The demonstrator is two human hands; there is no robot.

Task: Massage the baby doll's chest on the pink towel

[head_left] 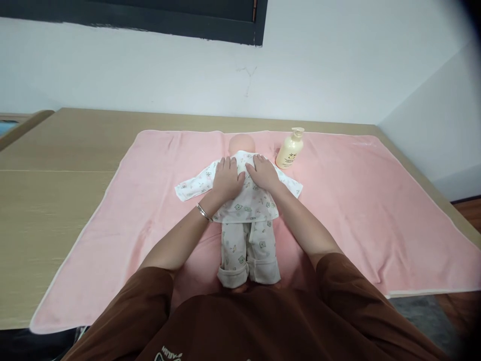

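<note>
A baby doll [242,142] lies on the pink blanket, its bald head away from me and its feet near my body. It wears a white printed shirt [246,203] with long sleeves spread to both sides, and printed trousers [235,245] with rolled cuffs. My left hand [228,179] rests flat on the left shoulder area of the shirt, fingers stretched out. On the right shoulder area lies my right hand [262,173], also flat with fingers extended. Neither hand grips anything. The doll's face is not visible.
A cream pump bottle [290,149] stands on the pink blanket [356,210], just right of the doll's head. Under the blanket is a wooden table [56,200], set against a white wall [319,75]. A dark frame [150,22] is on the wall above.
</note>
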